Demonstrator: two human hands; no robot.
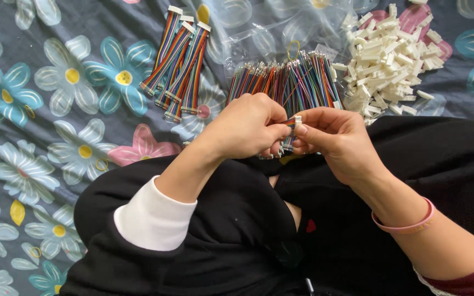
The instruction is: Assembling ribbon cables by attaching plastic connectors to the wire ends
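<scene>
Several finished rainbow ribbon cables (179, 63) lie far left on the flowered cloth (56, 109), white plugs already on their ends. Moving right, the left hand (245, 129) is curled, fingertips pinching a short multicoloured wire strip (290, 137) just below its top. Right against it, the right hand (333, 137) pinches a small white connector housing (298, 121) between thumb and forefinger, seated at the strip's upper end; the two hands are pressed close together over the black-clad lap (259, 230). That strip looks feather-light and floppy, so I'd say a grip near the tip is what keeps the wires lined up. The housing seems hard, slick plastic, tiny, easy to fumble. Beyond the hands, a loose bundle of wires (286, 79) rests on a clear bag (259, 33), and far right sits a heap of white housings (388, 60).
</scene>
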